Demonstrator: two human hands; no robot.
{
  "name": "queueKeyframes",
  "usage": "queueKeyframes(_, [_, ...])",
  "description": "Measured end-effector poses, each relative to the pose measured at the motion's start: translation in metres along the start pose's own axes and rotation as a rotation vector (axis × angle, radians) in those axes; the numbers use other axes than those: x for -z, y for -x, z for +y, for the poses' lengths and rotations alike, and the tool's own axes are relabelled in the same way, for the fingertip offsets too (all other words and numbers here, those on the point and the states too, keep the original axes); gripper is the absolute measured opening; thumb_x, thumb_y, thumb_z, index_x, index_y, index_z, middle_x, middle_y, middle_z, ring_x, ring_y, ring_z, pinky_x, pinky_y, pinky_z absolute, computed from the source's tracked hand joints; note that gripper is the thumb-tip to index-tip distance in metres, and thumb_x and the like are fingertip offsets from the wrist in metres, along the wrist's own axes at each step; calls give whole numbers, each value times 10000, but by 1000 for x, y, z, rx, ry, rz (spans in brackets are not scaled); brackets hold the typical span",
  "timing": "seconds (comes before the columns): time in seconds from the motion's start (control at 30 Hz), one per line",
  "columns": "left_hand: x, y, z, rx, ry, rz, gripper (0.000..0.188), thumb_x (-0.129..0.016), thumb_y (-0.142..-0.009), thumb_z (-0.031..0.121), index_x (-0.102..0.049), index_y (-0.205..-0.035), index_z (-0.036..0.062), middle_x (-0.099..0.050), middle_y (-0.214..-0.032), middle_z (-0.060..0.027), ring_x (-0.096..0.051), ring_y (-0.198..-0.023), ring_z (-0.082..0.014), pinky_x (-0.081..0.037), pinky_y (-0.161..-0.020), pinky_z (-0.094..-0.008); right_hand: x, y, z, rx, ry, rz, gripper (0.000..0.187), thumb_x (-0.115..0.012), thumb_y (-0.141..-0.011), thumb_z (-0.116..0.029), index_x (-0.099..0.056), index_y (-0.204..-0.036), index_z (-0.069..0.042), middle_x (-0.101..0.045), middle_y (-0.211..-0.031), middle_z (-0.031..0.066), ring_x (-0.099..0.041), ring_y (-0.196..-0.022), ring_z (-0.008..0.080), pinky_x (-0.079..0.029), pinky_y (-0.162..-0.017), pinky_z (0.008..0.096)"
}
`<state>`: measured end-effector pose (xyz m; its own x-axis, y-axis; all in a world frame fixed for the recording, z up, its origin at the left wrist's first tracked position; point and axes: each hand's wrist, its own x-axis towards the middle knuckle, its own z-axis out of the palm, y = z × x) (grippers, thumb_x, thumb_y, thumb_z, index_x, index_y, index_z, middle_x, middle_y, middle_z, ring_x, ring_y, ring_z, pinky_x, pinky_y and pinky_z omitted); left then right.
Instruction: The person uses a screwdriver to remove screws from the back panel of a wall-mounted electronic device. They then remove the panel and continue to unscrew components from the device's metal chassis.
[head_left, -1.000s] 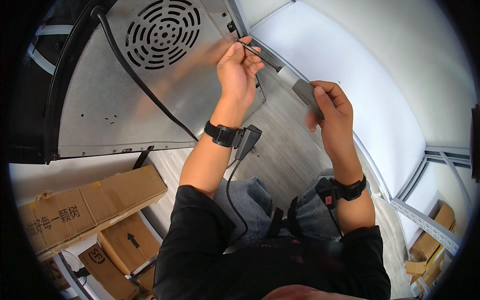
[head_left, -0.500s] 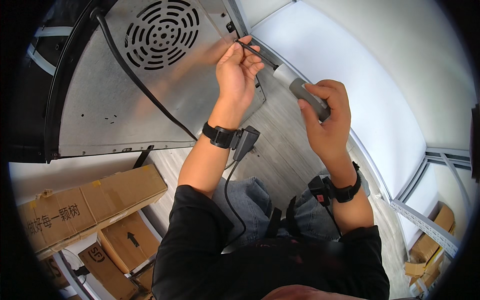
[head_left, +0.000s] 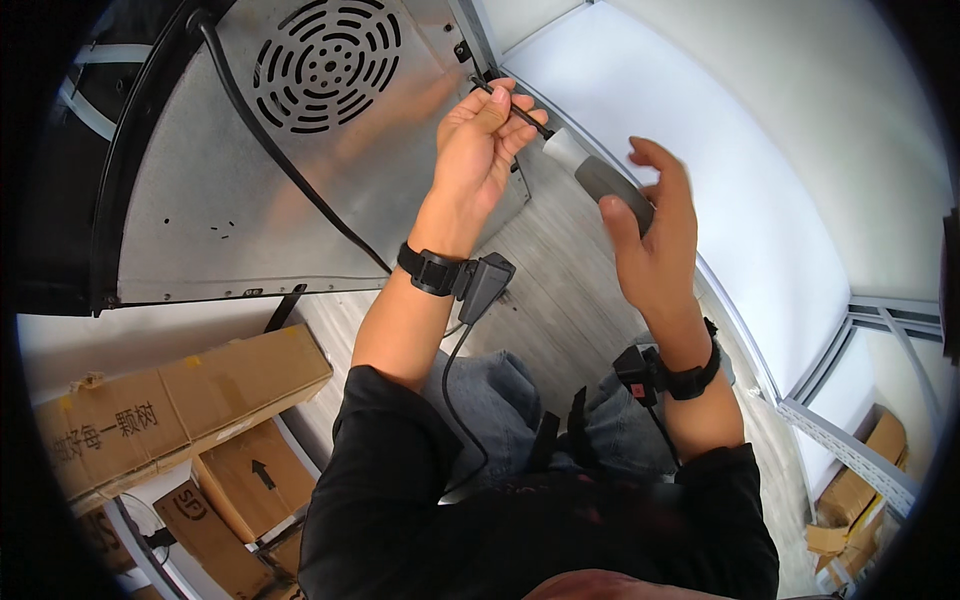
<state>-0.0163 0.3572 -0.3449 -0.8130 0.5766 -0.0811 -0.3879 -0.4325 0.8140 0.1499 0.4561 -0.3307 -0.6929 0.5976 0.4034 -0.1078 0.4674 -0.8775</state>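
Note:
My left hand (head_left: 480, 135) is closed, pinching the dark shaft (head_left: 528, 120) of a grey screwdriver near its tip. That tip meets the edge of a metal panel (head_left: 340, 210) beside a corner post; the fingers hide the exact contact. Light grey at its collar and darker behind, the screwdriver handle (head_left: 605, 182) slants down toward my right hand (head_left: 660, 230). My right thumb and a partly hidden finger stay against the handle's rear end, while the index finger is lifted off it.
A black cable (head_left: 270, 160) droops across the panel, below round vent slots. White boards in a metal frame (head_left: 680, 130) stand to the right. Cardboard boxes (head_left: 190, 400) lie at lower left, more cardboard (head_left: 860, 480) at lower right. Each wrist wears a strapped device, such as the left one (head_left: 485, 285).
My right index finger has lifted from the handle and the grip has loosened. My left fingers have shifted slightly right and down along the shaft.

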Motion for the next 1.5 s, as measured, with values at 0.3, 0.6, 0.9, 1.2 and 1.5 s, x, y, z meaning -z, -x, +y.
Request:
queueKeyframes(0.3, [-2, 2, 3, 44, 38, 12, 195, -492, -953, 170, -551, -1012, -6, -622, -891, -100, -655, -759, -201, -563, -630, -259, -4, 3, 8, 183, 160, 48, 403, -733, -707, -77, -566, -1073, -65, -587, -879, 133, -597, -757, 281, -469, -646, 346])
queueKeyframes(0.6, [12, -4, 3, 38, -6, -27, 191, -491, -954, 179, -568, -958, 4, -628, -880, -100, -658, -748, -187, -571, -635, -262, 2, 0, 4, 86, 45, 37, 350, -729, -737, -118, -586, -1052, -59, -585, -955, 135, -597, -820, 279, -473, -675, 341])
queueKeyframes(0.9, [1, 2, 3, 44, -42, 25, 186, -491, -951, 163, -564, -964, -7, -626, -864, -101, -654, -731, -188, -572, -642, -274, 0, -2, 16, 254, 129, 61, 370, -739, -707, -79, -590, -1044, -51, -594, -961, 127, -607, -833, 262, -486, -675, 322])
queueKeyframes(1.2, [-4, 1, 0, 30, -39, 21, 163, -504, -944, 162, -557, -917, 10, -625, -885, -120, -662, -796, -229, -575, -661, -281, 5, 0, 15, -113, -35, -34, 375, -705, -743, -75, -570, -1092, -51, -582, -1006, 163, -598, -879, 286, -482, -693, 336])
queueKeyframes(1.5, [-3, 5, 1, 36, -147, 8, 158, -498, -946, 159, -539, -945, 6, -614, -897, -123, -660, -816, -232, -572, -651, -266, 3, 0, 15, 194, 176, -42, 377, -686, -743, -58, -565, -1099, -81, -571, -1072, 161, -605, -867, 296, -495, -722, 358])
